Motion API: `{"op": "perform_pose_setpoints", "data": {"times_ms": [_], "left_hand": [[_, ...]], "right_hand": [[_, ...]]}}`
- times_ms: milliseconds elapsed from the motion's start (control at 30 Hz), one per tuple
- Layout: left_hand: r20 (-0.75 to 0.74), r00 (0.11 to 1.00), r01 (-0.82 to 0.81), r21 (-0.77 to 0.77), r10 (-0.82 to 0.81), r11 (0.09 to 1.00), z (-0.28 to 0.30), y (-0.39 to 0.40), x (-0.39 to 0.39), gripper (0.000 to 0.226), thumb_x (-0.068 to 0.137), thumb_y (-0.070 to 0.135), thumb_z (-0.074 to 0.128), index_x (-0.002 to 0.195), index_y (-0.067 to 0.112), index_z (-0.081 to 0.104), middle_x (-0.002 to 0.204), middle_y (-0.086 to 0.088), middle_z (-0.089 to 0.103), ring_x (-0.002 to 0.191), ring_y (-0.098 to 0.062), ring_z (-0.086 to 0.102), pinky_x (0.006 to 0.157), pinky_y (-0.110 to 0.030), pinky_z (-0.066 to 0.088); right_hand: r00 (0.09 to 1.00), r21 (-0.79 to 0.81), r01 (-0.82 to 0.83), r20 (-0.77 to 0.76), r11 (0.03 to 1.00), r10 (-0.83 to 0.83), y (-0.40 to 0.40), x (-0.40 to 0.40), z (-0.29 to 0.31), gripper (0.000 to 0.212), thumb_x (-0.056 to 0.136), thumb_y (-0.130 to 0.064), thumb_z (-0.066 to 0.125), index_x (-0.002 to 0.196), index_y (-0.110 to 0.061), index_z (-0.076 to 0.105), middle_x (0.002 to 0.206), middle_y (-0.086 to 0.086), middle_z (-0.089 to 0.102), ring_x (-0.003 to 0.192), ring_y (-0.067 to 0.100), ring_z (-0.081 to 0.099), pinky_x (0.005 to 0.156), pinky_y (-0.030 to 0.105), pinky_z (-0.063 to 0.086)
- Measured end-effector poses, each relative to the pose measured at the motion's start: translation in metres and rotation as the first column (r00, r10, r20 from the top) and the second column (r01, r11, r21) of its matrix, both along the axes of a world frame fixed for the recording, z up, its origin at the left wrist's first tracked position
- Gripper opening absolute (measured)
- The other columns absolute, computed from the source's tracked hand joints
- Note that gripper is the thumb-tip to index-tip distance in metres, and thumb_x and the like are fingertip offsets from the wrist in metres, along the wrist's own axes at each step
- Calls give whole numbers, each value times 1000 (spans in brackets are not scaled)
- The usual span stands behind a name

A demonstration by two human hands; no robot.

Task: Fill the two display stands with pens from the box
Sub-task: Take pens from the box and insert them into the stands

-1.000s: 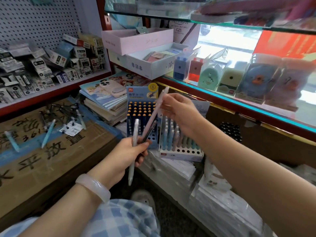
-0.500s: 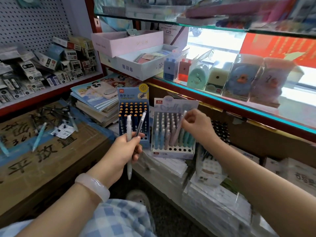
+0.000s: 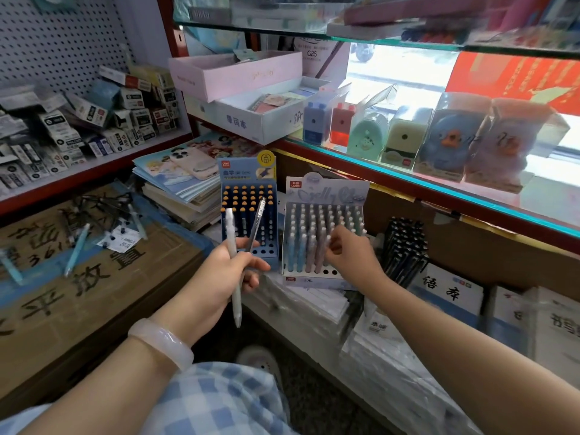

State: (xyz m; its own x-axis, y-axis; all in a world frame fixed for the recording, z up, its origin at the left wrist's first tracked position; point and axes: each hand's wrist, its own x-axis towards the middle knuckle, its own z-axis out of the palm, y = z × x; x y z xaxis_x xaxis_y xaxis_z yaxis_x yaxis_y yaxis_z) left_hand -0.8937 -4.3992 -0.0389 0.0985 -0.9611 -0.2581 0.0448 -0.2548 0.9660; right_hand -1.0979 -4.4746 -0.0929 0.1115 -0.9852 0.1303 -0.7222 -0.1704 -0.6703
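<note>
cardboard box (image 3: pixel 78 296) at left, loose pens (image 3: pixel 75 249) on its top. pale display stand (image 3: pixel 320 233) just right of dark blue display stand (image 3: pixel 249 211). right hand (image 3: pixel 348 255), fingers curled at the pale stand's pens; grasp unclear. left hand (image 3: pixel 230 271) grips white pen (image 3: pixel 233 268) and dark pen (image 3: pixel 255 224).

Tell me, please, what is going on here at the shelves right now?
A person is restocking pen displays. The left hand holds two pens, a white pen and a dark pen, in front of the blue stand. The right hand reaches into the nearly full pale stand, fingers curled at the pens near its front; whether it grips one is unclear. A few front holes are empty. More pens lie loose on the cardboard box.
</note>
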Motion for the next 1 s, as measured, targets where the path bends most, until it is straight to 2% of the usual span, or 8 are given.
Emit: {"op": "perform_pose_setpoints", "data": {"times_ms": [233, 367, 500, 600, 667, 767, 867, 1000], "left_hand": [[5, 999, 44, -11, -44, 999, 0, 3, 1, 19, 98, 6, 38, 114, 11, 47, 78, -9, 65, 49, -12, 51, 51, -23, 42], [74, 990, 119, -46, -116, 992, -1, 9, 0, 14, 98, 11, 40, 109, 13, 49, 82, -1, 70, 53, -10, 55, 51, -22, 43], [83, 986, 150, -57, -145, 987, 0, 14, 0, 12, 97, 8, 41, 99, 11, 52, 82, -3, 69, 50, -8, 55, 46, -19, 43], [72, 988, 139, -39, -136, 990, -1, 14, 1, 12, 98, 9, 40, 98, 10, 52, 84, -6, 69, 48, -9, 55, 45, -19, 43], [52, 991, 126, -35, -124, 991, -1, 13, -2, 11, 98, 9, 40, 101, 7, 51, 83, -7, 69, 47, -10, 55, 44, -19, 44], [63, 987, 154, -48, -151, 987, 4, 14, -14, 12, 97, 9, 41, 102, 7, 52, 80, -5, 69, 47, -9, 55, 44, -19, 45], [60, 978, 202, -52, -199, 978, 8, 21, -26, 13, 97, 8, 41, 102, 9, 53, 80, -5, 69, 50, -9, 56, 45, -19, 45], [19, 971, 240, -56, -239, 969, 12, 24, -37, 13, 97, 9, 41, 103, 9, 52, 87, -11, 68, 53, -11, 60, 46, -20, 47]], "right_hand": [[997, 22, 43, -68, 999, -42, -2, 10, -7, 10, 91, -14, 56, 89, -5, 55, 76, 12, 64, 68, 26, 60, 63, 36, 50], [996, 51, 54, -72, 997, -50, -3, 13, -5, 8, 90, -11, 56, 89, -3, 55, 78, 13, 64, 71, 27, 61, 66, 39, 51], [977, 98, 27, -211, 995, -6, 0, 8, 11, 9, 93, -16, 52, 88, -8, 52, 81, 8, 60, 74, 25, 58, 67, 36, 49], [964, -92, 6, -263, 996, -30, 11, 4, 36, 11, 95, -23, 52, 98, -13, 55, 88, 2, 63, 78, 19, 60, 71, 35, 53], [970, -161, -96, -239, 982, 55, 22, 10, 56, 15, 96, -25, 51, 105, -15, 57, 92, -1, 65, 81, 15, 62, 74, 31, 54], [989, -14, -147, 22, 989, 147, 37, 28, 78, 25, 96, -31, 50, 112, -14, 59, 92, 0, 68, 81, 14, 66, 76, 30, 56], [928, 138, -119, 367, 983, 61, 45, 35, 89, 26, 96, -27, 50, 115, -10, 57, 92, 4, 69, 83, 15, 68, 73, 27, 58], [823, 210, -92, 567, 973, -44, 48, 24, 100, 21, 95, -17, 53, 114, -9, 55, 93, 8, 68, 76, 11, 67, 64, 18, 57]]}}
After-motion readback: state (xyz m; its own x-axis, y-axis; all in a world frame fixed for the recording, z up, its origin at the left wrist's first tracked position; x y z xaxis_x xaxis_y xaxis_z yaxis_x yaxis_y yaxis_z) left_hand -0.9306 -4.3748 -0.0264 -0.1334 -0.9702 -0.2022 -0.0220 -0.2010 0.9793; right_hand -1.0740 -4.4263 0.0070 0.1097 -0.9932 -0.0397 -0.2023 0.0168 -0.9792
